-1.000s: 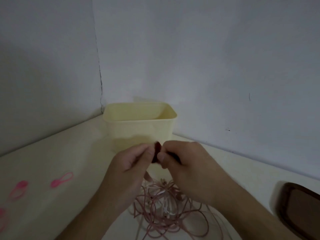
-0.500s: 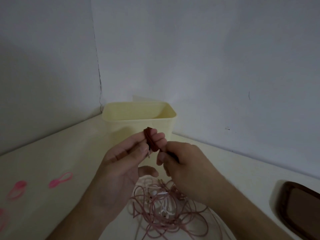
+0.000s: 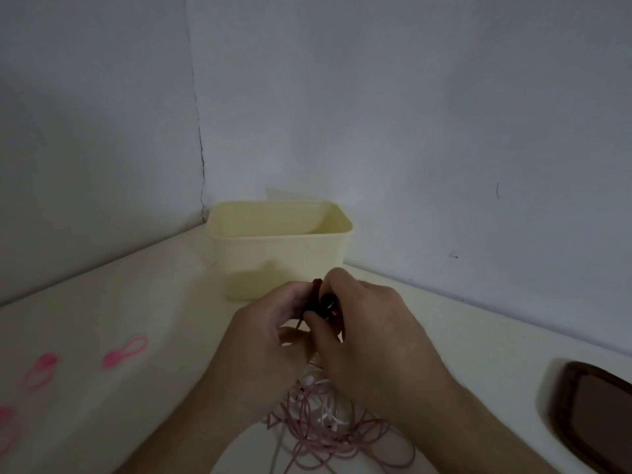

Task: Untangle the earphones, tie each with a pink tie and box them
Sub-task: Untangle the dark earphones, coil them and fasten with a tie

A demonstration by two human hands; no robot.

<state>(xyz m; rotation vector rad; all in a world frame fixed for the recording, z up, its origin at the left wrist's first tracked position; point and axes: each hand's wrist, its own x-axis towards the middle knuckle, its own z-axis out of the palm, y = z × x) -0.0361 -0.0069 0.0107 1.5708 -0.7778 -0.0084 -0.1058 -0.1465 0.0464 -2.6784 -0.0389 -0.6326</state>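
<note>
A dark red coiled earphone (image 3: 317,300) is held above the table (image 3: 136,302), just in front of the cream box (image 3: 280,258), mostly hidden between the two hands. The left hand (image 3: 270,333) curls its fingers round the coil from one side; the right hand (image 3: 362,330) pinches it from the other, thumb against the bundle. Below the wrists, a tangle of pink and white earphone cords (image 3: 325,432) lies on the table, partly covered by the forearms. Pink ties (image 3: 124,352) lie blurred at the left, some cut off by the edge. A dark brown lid (image 3: 595,412) is cropped at the right.
</note>
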